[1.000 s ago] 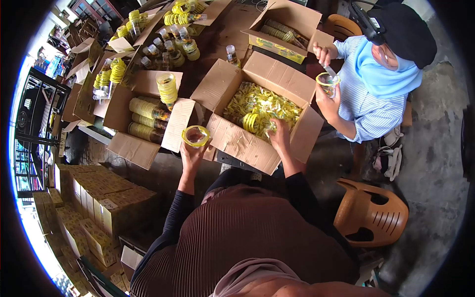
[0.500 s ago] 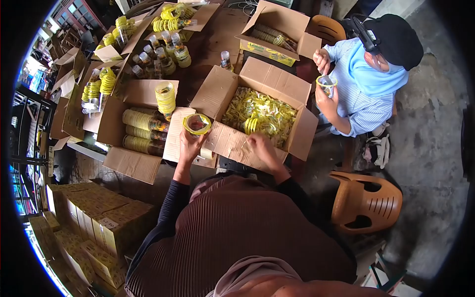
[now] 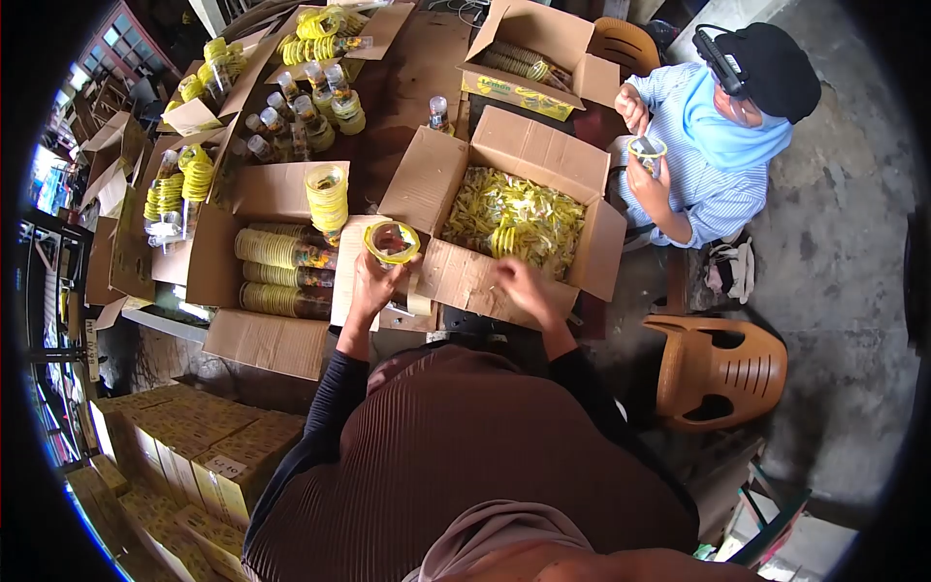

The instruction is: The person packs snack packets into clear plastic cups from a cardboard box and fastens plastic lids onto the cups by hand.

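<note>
My left hand is closed around a clear plastic cup with a yellow rim; its open mouth faces up and something dark shows inside. My right hand is over the near flap of a cardboard box, its fingers drawn together. Whatever they may hold is too small to make out. Small yellow-and-clear packets fill that box. Just beyond my right fingers, a short row of yellow-rimmed cups lies on the packets.
Left of my cup stands a stack of yellow-rimmed cups, beside an open carton of cup stacks. More cup stacks stand farther back. At right, a person holds another cup. A brown plastic chair is at lower right.
The view has shifted slightly. My left hand still holds the cup, and my right hand stays by the box's near flap. The person's cup is tilted a little differently.
</note>
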Available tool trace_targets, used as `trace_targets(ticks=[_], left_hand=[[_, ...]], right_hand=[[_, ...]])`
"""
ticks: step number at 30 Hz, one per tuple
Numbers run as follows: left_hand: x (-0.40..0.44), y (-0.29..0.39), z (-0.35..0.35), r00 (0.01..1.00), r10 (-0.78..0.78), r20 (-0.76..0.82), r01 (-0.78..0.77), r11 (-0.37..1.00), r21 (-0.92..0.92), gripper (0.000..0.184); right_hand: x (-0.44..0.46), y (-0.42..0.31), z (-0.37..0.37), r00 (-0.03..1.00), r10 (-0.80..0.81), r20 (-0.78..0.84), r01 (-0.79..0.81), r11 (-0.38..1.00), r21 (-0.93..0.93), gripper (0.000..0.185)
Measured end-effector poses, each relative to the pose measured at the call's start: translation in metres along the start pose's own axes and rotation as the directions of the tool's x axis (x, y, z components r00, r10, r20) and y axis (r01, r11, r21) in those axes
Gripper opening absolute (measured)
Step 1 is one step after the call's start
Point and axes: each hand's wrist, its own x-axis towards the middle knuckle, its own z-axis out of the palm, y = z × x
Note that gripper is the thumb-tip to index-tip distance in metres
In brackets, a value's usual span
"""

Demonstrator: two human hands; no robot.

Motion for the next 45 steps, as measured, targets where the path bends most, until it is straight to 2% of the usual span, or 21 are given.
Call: trace_targets(ticks=[1, 4, 5, 6, 8, 11, 13, 15, 18, 20, 21, 23, 24, 26, 27, 28, 30, 36, 38, 42, 45], left_hand=[[0.001, -0.002, -0.002, 1.000, 0.001, 0.001, -0.001, 1.000, -0.005, 0.055], [-0.004, -0.001, -0.006, 0.998, -0.050, 0.049, 0.053, 0.996, -0.074, 0.053], [-0.004, 0.002, -0.007, 0.997, -0.059, 0.048, 0.064, 0.993, -0.103, 0.052], [-0.004, 0.003, -0.006, 0.996, -0.069, 0.047, 0.075, 0.989, -0.131, 0.050], [-0.003, 0.000, -0.006, 0.997, -0.049, 0.064, 0.057, 0.990, -0.130, 0.050], [0.002, -0.006, -0.005, 0.993, -0.034, 0.113, 0.048, 0.991, -0.123, 0.049], [0.006, -0.010, -0.003, 0.990, -0.027, 0.136, 0.048, 0.987, -0.153, 0.049], [0.010, -0.008, -0.003, 0.992, -0.020, 0.128, 0.041, 0.986, -0.162, 0.048], [0.018, 0.002, -0.009, 0.993, 0.005, 0.115, 0.015, 0.986, -0.169, 0.044], [0.018, 0.001, -0.012, 0.995, 0.003, 0.096, 0.014, 0.986, -0.168, 0.044], [0.019, 0.004, -0.013, 0.995, 0.012, 0.095, 0.004, 0.986, -0.169, 0.044], [0.019, 0.010, -0.017, 0.996, 0.004, 0.087, 0.011, 0.986, -0.168, 0.043], [0.019, 0.009, -0.019, 0.997, 0.007, 0.082, 0.006, 0.986, -0.168, 0.043], [0.015, 0.003, -0.025, 0.986, -0.013, 0.166, 0.043, 0.983, -0.179, 0.057], [0.012, -0.006, -0.025, 0.981, -0.005, 0.193, 0.045, 0.979, -0.200, 0.057], [0.006, -0.007, -0.022, 0.987, -0.031, 0.159, 0.082, 0.942, -0.325, 0.040], [0.001, -0.011, -0.016, 0.985, -0.001, 0.175, 0.073, 0.913, -0.402, 0.041], [0.011, 0.011, 0.005, 0.969, 0.128, 0.212, -0.087, 0.978, -0.192, 0.056], [0.017, 0.016, 0.013, 0.947, 0.110, 0.303, -0.065, 0.985, -0.157, 0.056], [0.017, 0.020, 0.039, 0.902, 0.300, 0.310, -0.327, 0.944, 0.039, 0.060], [0.016, 0.021, 0.053, 0.873, 0.319, 0.370, -0.368, 0.927, 0.068, 0.063]], right_hand=[[-0.001, 0.016, 0.010, 1.000, 0.002, -0.003, -0.002, 1.000, -0.004, 0.008], [-0.006, 0.040, 0.029, 0.938, -0.148, 0.315, 0.153, 0.988, 0.009, 0.018], [-0.006, 0.036, 0.032, 0.980, -0.166, -0.110, 0.169, 0.985, 0.017, 0.021], [-0.005, 0.026, 0.030, 0.844, -0.156, -0.514, 0.190, 0.982, 0.015, 0.025], [0.001, 0.020, 0.013, 0.778, -0.133, -0.613, 0.264, 0.956, 0.128, 0.025], [-0.006, 0.016, 0.004, 0.817, -0.112, -0.565, 0.241, 0.957, 0.159, 0.022], [-0.012, 0.010, 0.013, 0.952, -0.044, -0.302, 0.144, 0.938, 0.317, 0.017], [-0.013, 0.002, 0.037, 0.984, -0.056, -0.171, 0.101, 0.959, 0.265, 0.015], [-0.004, -0.013, 0.074, 0.995, -0.065, 0.073, 0.050, 0.980, 0.192, 0.015], [0.006, -0.036, 0.086, 0.958, -0.138, 0.252, 0.022, 0.910, 0.415, 0.015], [0.014, -0.037, 0.089, 0.959, -0.144, 0.246, 0.031, 0.910, 0.413, 0.015], [0.035, -0.026, 0.096, 0.972, -0.224, -0.071, 0.233, 0.879, 0.416, 0.018], [0.050, -0.015, 0.099, 0.907, -0.249, -0.339, 0.337, 0.912, 0.232, 0.031], [0.059, -0.023, 0.064, 0.867, -0.184, -0.464, 0.251, 0.964, 0.087, 0.049], [0.058, -0.030, 0.044, 0.878, -0.093, -0.469, 0.220, 0.950, 0.223, 0.050], [0.055, -0.031, 0.028, 0.862, -0.088, -0.498, 0.233, 0.943, 0.236, 0.048], [0.046, -0.027, 0.010, 0.844, -0.113, -0.524, 0.251, 0.947, 0.201, 0.041], [0.014, -0.079, 0.022, 0.922, -0.100, -0.373, 0.277, 0.844, 0.459, 0.024], [0.006, -0.094, 0.030, 0.923, -0.164, -0.347, 0.273, 0.917, 0.291, 0.022], [-0.007, -0.121, 0.024, 0.876, -0.346, -0.336, 0.296, 0.936, -0.192, 0.030], [-0.010, -0.121, 0.014, 0.920, -0.258, -0.296, 0.173, 0.943, -0.286, 0.031]])
